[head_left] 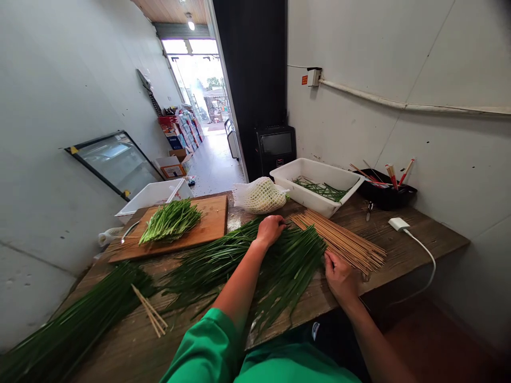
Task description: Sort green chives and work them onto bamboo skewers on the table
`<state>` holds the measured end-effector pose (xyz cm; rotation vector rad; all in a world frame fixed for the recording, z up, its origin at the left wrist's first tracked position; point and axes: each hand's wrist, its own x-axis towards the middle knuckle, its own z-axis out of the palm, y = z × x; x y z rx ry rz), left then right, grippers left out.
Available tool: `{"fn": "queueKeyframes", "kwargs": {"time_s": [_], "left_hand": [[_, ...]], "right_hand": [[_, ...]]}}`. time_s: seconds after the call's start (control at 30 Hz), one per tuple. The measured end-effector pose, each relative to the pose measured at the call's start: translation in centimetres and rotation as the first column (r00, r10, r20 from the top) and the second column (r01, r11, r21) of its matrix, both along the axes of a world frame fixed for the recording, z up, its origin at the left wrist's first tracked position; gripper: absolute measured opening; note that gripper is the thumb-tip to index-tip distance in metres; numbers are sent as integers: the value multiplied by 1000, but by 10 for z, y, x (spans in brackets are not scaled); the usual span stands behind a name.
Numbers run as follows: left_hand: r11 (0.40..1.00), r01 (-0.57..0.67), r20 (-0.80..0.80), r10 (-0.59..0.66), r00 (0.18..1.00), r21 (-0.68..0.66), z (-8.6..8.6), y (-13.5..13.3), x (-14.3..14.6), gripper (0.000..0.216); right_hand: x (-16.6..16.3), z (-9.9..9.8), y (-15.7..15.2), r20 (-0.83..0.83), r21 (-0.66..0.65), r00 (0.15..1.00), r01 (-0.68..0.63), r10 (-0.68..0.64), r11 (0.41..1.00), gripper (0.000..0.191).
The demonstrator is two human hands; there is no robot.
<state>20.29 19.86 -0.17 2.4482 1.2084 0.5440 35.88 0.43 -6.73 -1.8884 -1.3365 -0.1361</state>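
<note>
Long green garlic chives (293,260) lie spread across the wooden table in front of me. My left hand (271,230) is closed at their far side, its fingertips pinched together; what sits between them is too small to make out. At the chives' right end, my right hand (339,272) has its thumb and fingers curled in against the stalk tips. Whether it grips a stalk cannot be told. Just beyond that hand, a flat pile of thin wooden skewers (339,239) touches the chives.
A cutting board (213,218) bears cut green stalks (171,221). Behind are net-wrapped produce (261,196), a white tub (307,202) with some chives, and a black tray (389,198). A charger (398,224) lies right; more chives (91,314) and loose sticks (149,311) left.
</note>
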Motion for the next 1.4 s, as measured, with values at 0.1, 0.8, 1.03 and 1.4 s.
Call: {"fn": "queueKeyframes", "kwargs": {"time_s": [0.1,0.8,1.03,1.4], "left_hand": [[1000,21,11,-21,1000,20,3,-3,2,20],[976,166,328,-113,938,-139,2,-25,23,22],[974,123,383,-42,923,-189,5,-33,29,18],[980,47,419,40,907,-195,7,-42,35,18]], "right_hand": [[0,0,0,-1,2,1000,-8,8,1000,40],[-2,5,-2,-16,6,1000,-16,16,1000,38],[-3,5,-2,-34,13,999,-23,23,1000,38],[-3,6,-4,-24,-2,999,-26,26,1000,37]]}}
